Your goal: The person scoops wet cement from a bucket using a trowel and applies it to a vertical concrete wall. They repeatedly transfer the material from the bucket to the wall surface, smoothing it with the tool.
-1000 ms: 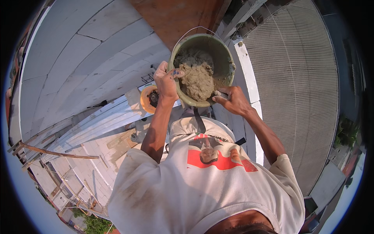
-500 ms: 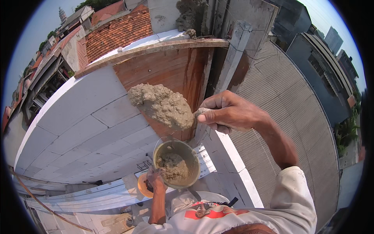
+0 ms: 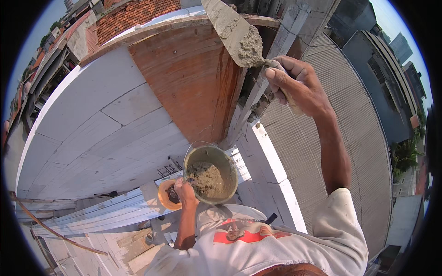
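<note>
My right hand is raised at arm's length, closed round the handle of a pointed trowel. Some wet mortar clings to the blade near the handle, and a thin smear covers the rest. The blade reaches up over the top of the wooden formwork panel. Low in front of me, my left hand grips the rim of a grey-green bucket. More mortar lies inside the bucket, whose wire handle stands up at the far side.
A white block wall runs along the left of the panel. To the right rise a concrete post and a lower block wall, beside a corrugated roof. An orange bucket sits below, near my left hand.
My right hand has moved up and away with the trowel. Most of the mortar heap has left the blade. The bucket stays in my left hand, nearly unmoved.
</note>
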`<state>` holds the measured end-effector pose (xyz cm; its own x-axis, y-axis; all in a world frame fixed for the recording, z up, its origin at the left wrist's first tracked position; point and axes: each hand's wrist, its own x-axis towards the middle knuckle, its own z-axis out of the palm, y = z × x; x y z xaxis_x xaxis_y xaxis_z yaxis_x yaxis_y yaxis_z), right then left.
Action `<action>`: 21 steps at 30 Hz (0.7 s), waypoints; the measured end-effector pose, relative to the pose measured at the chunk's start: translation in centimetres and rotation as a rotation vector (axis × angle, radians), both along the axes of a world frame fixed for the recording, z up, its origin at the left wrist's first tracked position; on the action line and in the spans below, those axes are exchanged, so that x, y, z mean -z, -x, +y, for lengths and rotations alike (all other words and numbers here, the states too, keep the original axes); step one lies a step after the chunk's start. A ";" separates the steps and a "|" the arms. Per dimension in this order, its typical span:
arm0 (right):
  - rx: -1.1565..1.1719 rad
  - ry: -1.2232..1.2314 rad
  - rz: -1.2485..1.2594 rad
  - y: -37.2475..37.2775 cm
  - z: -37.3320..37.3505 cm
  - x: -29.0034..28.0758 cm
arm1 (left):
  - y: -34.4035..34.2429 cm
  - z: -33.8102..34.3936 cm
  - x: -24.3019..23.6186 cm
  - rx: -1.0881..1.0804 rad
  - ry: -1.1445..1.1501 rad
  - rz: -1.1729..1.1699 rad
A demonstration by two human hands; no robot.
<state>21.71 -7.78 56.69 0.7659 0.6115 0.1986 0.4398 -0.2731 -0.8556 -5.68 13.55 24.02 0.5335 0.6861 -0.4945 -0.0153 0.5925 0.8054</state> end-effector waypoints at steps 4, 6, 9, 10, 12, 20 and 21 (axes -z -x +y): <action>-0.050 0.452 -0.318 7.0 -5.4 14.0 | -2.8 -0.6 -0.4 0.192 -0.131 -0.018; 0.015 0.690 -0.367 10.9 -5.1 18.0 | -3.8 -0.7 -0.6 0.235 -0.127 -0.032; 0.063 0.904 -0.503 13.7 -4.2 24.4 | -5.2 -1.3 -2.6 0.303 -0.299 0.009; 0.061 0.944 -0.531 14.0 -3.8 26.6 | -5.6 -1.3 -2.8 0.350 -0.373 0.036; 0.065 0.998 -0.513 14.0 -3.8 28.6 | -7.0 -2.2 -3.6 0.474 -0.511 0.028; -0.096 0.967 0.047 12.1 -5.7 26.7 | -8.1 -2.7 -6.3 0.663 -0.552 -0.242; -0.102 0.908 0.063 12.5 -6.1 27.0 | -8.0 -2.8 -6.5 0.654 -0.487 -0.279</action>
<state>9.19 -13.91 29.66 0.6930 0.5772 -0.4319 0.4584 -0.8152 -0.3539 2.35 10.79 30.57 0.9537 0.3003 -0.0173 -0.0265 0.1410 0.9897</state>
